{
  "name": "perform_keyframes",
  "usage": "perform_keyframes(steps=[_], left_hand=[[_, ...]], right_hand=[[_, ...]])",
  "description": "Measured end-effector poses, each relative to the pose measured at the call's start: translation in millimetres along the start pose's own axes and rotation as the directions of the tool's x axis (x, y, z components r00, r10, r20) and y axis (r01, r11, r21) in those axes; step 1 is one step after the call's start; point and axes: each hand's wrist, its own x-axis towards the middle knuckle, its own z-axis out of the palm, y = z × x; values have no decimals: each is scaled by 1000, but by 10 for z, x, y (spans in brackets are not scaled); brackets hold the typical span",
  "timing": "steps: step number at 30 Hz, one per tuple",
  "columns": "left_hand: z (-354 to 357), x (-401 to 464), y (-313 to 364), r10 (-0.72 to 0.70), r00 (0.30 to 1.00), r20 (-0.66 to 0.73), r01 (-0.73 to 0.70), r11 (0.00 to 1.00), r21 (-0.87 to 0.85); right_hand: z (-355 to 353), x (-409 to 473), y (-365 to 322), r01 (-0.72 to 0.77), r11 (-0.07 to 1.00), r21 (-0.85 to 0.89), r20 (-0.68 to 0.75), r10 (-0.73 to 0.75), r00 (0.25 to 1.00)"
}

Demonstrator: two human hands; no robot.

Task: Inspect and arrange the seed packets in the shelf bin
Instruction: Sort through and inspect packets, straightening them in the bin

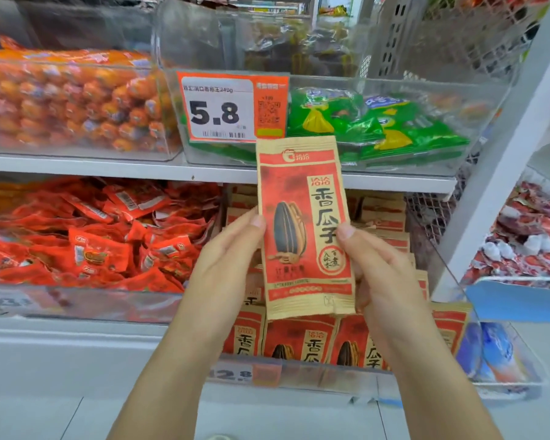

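Observation:
I hold one red and tan sunflower seed packet [302, 198] upright in front of the shelves, its printed face toward me. My left hand [226, 258] pinches its left edge with the thumb on the front. My right hand [378, 268] pinches the right edge the same way. Below and behind the packet, a clear shelf bin [299, 373] holds several more of the same seed packets [302, 341] standing in rows, partly hidden by my hands.
Left of the seed bin, a clear bin holds red snack sachets [92, 236]. The shelf above carries orange sweets [67, 100], green packets [394, 128] and a 5.8 price tag [226, 109]. A white upright post [502, 173] and a basket of wrapped goods [527, 236] stand at the right.

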Motion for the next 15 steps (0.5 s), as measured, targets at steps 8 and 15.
perform_keyframes(steps=[8,15], left_hand=[[116,-19,130,-99,961,-259,111,993,33],[169,-89,186,42,965,-260,2,986,166]], right_hand=[[114,-1,-2,118,993,5,-22,-118,993],[248,-66,21,272,962,-17,-44,-272,961]])
